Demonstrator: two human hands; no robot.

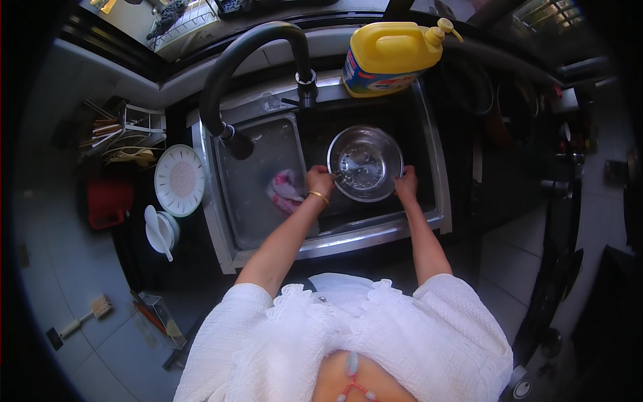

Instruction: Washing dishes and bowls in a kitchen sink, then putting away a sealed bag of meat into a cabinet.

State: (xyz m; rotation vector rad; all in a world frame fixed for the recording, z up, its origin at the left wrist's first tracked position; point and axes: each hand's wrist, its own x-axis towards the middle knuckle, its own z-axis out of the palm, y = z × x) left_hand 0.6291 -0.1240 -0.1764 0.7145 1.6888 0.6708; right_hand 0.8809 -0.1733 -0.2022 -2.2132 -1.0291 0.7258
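Note:
Over the dark right-hand part of the sink [329, 245] I see a round stainless steel bowl [370, 145], gripped at its rim from both sides. My left hand [320, 181] is on its left side and my right hand [407, 183] on its lower right. Small pale bits cling to the inside of the bowl; what they are is too small to tell. Beside my left hand, a pink-and-white cloth [285, 190] lies crumpled in the left basin [251, 211], which holds cloudy water. Whether the bowl rests on the sink floor cannot be made out.
A dark gooseneck faucet [208, 95] arches over the left basin. Behind the sink stands a yellow pump jug [392, 60]. To the left are a patterned plate [181, 181], small white bowls [171, 231] with a white spoon [156, 233] on top, and a utensil rack [143, 123].

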